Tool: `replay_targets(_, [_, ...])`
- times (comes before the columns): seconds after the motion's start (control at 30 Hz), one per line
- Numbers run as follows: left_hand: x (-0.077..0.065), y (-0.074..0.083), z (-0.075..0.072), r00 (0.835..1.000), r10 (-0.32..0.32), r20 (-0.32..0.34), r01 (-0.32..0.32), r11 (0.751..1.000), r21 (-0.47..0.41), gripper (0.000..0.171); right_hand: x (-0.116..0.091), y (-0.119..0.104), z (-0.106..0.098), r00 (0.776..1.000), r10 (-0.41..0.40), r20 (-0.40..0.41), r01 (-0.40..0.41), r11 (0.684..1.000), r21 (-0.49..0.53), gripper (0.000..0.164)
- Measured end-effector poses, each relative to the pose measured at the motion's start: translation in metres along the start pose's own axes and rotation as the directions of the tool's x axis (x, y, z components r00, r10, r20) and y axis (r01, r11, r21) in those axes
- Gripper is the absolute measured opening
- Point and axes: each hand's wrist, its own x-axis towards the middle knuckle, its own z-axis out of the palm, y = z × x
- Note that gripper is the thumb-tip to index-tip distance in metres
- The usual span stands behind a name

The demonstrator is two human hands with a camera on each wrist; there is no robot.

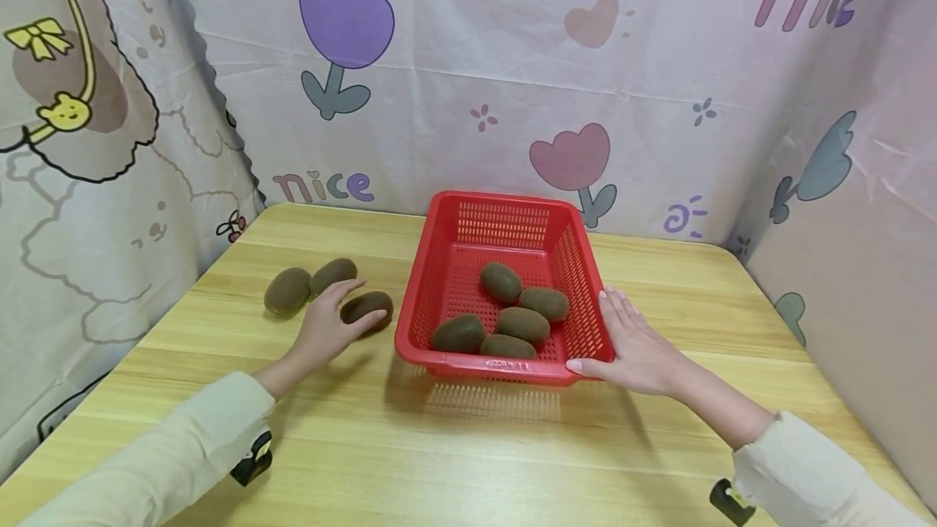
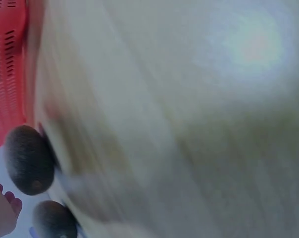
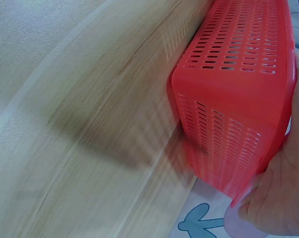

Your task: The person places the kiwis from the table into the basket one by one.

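My left hand point(image 1: 327, 325) is spread around a brown kiwi point(image 1: 368, 312) on the table, thumb on the near side and fingers on the far side. The left wrist view has its fingertips point(image 2: 10, 197) beside that kiwi point(image 2: 29, 159), with a gap between them. A red plastic basket point(image 1: 505, 363) stands to the right, several kiwis point(image 1: 523, 325) lying in it. My right hand point(image 1: 640, 356) rests straight-fingered along the basket's right rim, its thumb on the front corner. In the right wrist view the palm point(image 3: 283, 193) lies against the basket's rim.
Two more kiwis, a nearer one point(image 1: 288, 291) and a farther one point(image 1: 333, 276), lie side by side left of my left hand. The wooden table point(image 1: 468, 462) meets printed cloth point(image 1: 468, 88) at the back and sides.
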Motion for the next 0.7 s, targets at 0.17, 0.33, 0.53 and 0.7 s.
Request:
replay_targets(0.17, [-0.003, -0.008, 0.002, 0.997, -0.078, 0.001, 0.078, 0.997, -0.020, 0.056, 0.000, 0.000, 0.000, 1.000, -0.005, -0.003, 0.005, 1.000, 0.002, 0.111])
replay_targets(0.33, [-0.005, -0.019, 0.005, 0.994, -0.105, 0.001, 0.105, 0.994, -0.001, 0.060, -0.001, -0.001, 0.000, 1.000, -0.006, -0.004, 0.006, 1.000, 0.002, 0.110])
replay_targets(0.53, [-0.007, -0.025, 0.004, 0.983, -0.175, 0.051, 0.175, 0.985, 0.013, 0.064, -0.001, -0.001, 0.000, 1.000, -0.008, -0.003, 0.008, 1.000, -0.002, 0.110])
replay_targets(0.7, [-0.007, -0.026, 0.003, 0.975, -0.204, 0.085, 0.203, 0.979, 0.026, 0.064, 0.000, -0.001, 0.000, 1.000, -0.010, -0.005, 0.010, 1.000, -0.002, 0.110])
